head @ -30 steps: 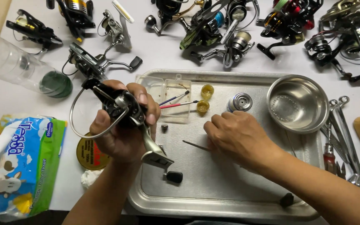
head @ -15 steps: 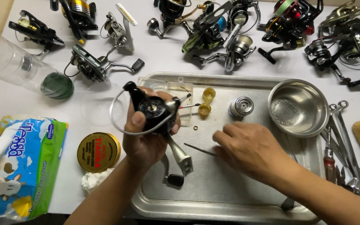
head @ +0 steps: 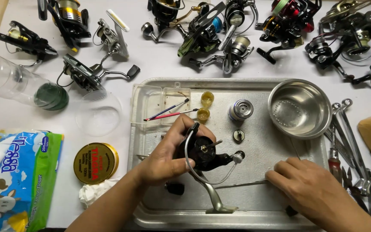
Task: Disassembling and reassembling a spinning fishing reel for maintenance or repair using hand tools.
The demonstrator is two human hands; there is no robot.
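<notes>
My left hand (head: 168, 152) grips a black spinning reel body (head: 205, 155) over the metal tray (head: 254, 215), its wire bail looping down and its silver foot (head: 214, 199) pointing toward me. My right hand (head: 310, 189) rests palm down on the tray's near right part, fingertips touching a thin metal rod (head: 241, 184) that lies flat. A silver spool (head: 240, 110) and a small dark knob (head: 238, 135) sit on the tray beyond the reel. Two small yellow cups (head: 205, 107) and two thin brushes (head: 168, 112) lie near a clear plastic lid (head: 151, 103).
A steel bowl (head: 299, 107) fills the tray's far right corner. Several fishing reels (head: 220, 25) line the table's far edge. Wrenches and pliers (head: 348, 146) lie right of the tray. A round yellow tin (head: 95, 163), tissue packet (head: 18, 180) and clear bottle (head: 18, 86) stand at left.
My left hand brought the reel rightward and lower over the tray and turned it. My right hand slid right and nearer, onto the thin rod.
</notes>
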